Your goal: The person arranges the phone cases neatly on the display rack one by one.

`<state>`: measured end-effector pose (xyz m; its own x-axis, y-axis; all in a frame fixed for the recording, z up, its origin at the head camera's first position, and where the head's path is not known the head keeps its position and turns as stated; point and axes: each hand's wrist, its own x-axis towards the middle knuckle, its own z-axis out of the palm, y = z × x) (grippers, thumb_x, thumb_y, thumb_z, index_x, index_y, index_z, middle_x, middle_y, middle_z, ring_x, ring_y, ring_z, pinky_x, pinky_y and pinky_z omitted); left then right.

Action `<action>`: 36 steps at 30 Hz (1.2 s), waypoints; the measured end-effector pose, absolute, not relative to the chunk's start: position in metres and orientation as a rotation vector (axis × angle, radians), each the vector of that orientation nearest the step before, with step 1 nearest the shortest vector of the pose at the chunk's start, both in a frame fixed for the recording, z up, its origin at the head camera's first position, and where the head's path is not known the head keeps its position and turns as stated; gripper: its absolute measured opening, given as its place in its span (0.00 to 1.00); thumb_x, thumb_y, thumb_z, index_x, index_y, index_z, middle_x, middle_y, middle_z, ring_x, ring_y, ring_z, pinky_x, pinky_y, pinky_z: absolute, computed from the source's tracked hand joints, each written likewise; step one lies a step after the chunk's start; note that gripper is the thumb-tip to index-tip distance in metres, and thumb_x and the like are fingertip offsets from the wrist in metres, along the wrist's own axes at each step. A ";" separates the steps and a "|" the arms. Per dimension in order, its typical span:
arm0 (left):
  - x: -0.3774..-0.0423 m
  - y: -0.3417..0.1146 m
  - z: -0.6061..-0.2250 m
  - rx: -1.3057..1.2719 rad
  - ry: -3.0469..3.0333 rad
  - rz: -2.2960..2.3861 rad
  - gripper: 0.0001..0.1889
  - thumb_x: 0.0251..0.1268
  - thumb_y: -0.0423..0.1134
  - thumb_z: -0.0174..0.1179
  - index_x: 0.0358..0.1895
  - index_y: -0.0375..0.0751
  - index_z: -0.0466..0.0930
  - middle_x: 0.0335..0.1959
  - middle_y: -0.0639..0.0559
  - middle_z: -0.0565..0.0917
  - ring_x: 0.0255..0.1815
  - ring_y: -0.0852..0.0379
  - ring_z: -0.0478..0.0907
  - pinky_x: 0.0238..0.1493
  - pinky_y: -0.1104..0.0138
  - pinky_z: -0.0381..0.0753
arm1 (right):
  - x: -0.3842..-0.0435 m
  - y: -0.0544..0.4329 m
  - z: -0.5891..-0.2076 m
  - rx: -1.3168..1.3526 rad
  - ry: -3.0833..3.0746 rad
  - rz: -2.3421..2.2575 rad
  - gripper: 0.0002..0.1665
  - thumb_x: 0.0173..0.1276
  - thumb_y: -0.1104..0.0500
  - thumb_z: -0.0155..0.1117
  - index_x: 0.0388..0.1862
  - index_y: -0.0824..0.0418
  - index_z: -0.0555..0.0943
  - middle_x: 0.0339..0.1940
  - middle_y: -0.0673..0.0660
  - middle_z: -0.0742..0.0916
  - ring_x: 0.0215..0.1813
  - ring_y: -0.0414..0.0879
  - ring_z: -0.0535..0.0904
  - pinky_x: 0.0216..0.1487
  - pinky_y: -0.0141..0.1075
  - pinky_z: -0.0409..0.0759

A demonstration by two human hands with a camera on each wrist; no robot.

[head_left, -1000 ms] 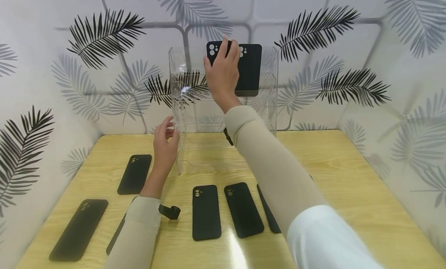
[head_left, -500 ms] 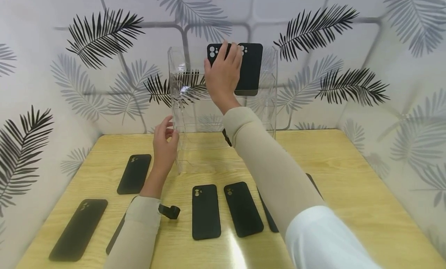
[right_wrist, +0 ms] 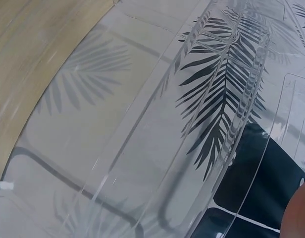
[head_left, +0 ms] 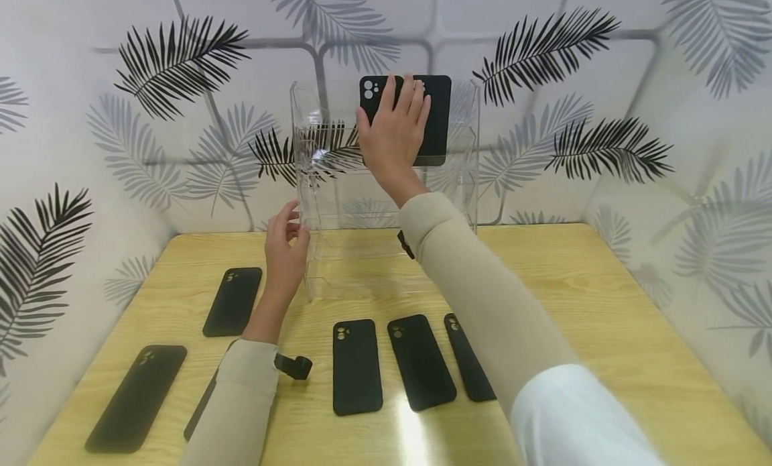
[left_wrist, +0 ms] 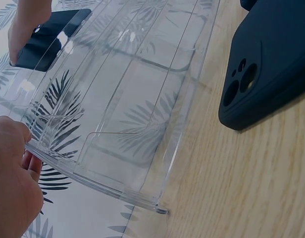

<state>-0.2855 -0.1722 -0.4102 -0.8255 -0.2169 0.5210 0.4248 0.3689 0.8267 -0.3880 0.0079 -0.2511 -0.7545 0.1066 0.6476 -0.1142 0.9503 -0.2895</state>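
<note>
Two black phone cases stand side by side on the top tier of a clear acrylic display rack point(head_left: 304, 157). My right hand point(head_left: 395, 134) lies over them with its fingers nearly straight, covering much of the left case point(head_left: 368, 90) and touching the edge of the right case point(head_left: 437, 121). At the rack's left side, my left hand point(head_left: 286, 245) pinches its clear edge between thumb and fingers, as the left wrist view shows. In the right wrist view, part of the right hand point(right_wrist: 298, 213) appears beside a dark case point(right_wrist: 251, 166) behind the clear plastic.
Several black phone cases lie on the wooden table point(head_left: 603, 332), including one at the middle point(head_left: 357, 365), one right of it point(head_left: 422, 362) and one at the far left point(head_left: 137, 399). Another is partly under the left sleeve point(head_left: 241, 399). A leaf-patterned wall stands behind.
My right hand has shifted slightly right, its fingers now spread across both cases on the rack. More of a table case shows beside the right sleeve. My left hand has stayed on the rack.
</note>
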 end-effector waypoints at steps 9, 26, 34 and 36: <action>-0.286 -0.173 -0.409 -0.170 -2.073 -1.509 0.25 0.74 0.31 0.51 0.73 0.42 0.68 0.57 0.39 0.73 0.49 0.56 0.72 0.55 0.70 0.74 | -0.367 0.032 -0.255 0.131 -2.377 0.454 0.44 0.77 0.32 0.42 0.82 0.55 0.54 0.82 0.59 0.54 0.83 0.55 0.45 0.83 0.47 0.34; -0.286 -0.172 -0.410 -0.160 -2.073 -1.515 0.25 0.73 0.31 0.52 0.72 0.42 0.69 0.57 0.39 0.74 0.50 0.55 0.74 0.55 0.69 0.75 | -0.298 0.115 -0.299 0.347 -2.432 0.594 0.46 0.73 0.36 0.56 0.81 0.57 0.58 0.80 0.61 0.59 0.80 0.57 0.52 0.79 0.53 0.54; -0.286 -0.172 -0.410 -0.161 -2.065 -1.534 0.25 0.74 0.31 0.52 0.72 0.44 0.69 0.58 0.40 0.74 0.49 0.56 0.73 0.56 0.69 0.74 | -0.272 0.163 -0.338 0.334 -2.486 0.611 0.44 0.72 0.39 0.60 0.78 0.61 0.62 0.77 0.65 0.63 0.77 0.63 0.57 0.74 0.60 0.59; -0.286 -0.172 -0.410 -0.161 -2.065 -1.538 0.25 0.74 0.31 0.51 0.73 0.44 0.69 0.58 0.40 0.74 0.49 0.56 0.73 0.56 0.69 0.74 | -0.264 0.176 -0.349 0.329 -2.517 0.621 0.45 0.72 0.39 0.60 0.78 0.62 0.62 0.76 0.66 0.64 0.77 0.64 0.58 0.71 0.61 0.62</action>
<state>-0.2856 -0.1724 -0.4103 -0.8390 -0.2253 0.4953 0.4100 0.3366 0.8477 -0.2639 0.1756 -0.3493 -0.8339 -0.1061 0.5416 -0.3458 0.8653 -0.3630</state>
